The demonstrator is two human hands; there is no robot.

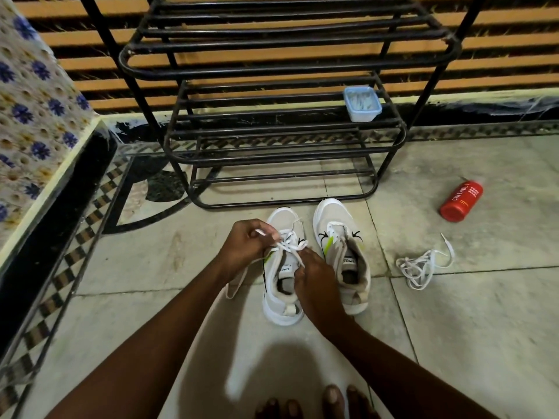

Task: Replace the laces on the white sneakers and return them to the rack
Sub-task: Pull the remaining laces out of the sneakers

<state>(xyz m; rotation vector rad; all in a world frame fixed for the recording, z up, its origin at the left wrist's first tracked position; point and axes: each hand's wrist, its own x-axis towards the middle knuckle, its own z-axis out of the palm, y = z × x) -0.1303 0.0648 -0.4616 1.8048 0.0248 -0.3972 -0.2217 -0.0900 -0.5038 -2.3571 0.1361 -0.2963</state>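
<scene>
— Holding the lace [288,245] with both hands, are we?
— Yes, our left hand [244,244] and right hand [315,281] are pinching its strands over one white sneaker [280,220], standing on the floor [469,328] before the rack [272,160].

Rack [287,43] cut off by top edge; contents of box [362,104] indistinct.

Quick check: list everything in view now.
white sneakers with lime accents: two, white, side by side before rack
white flat lace: one, white, part-threaded in sneaker under hands
loose white lace: one, white, on floor right of sneakers
black metal tube rack: one, black, behind sneakers
pale blue lidded plastic box: one, blue, on rack shelf, right end
red cylindrical bottle: one, red, lying on floor, right
blue-flowered cloth: one, left edge
left hand: one, pinching flat lace
right hand: one, pinching same lace
</scene>
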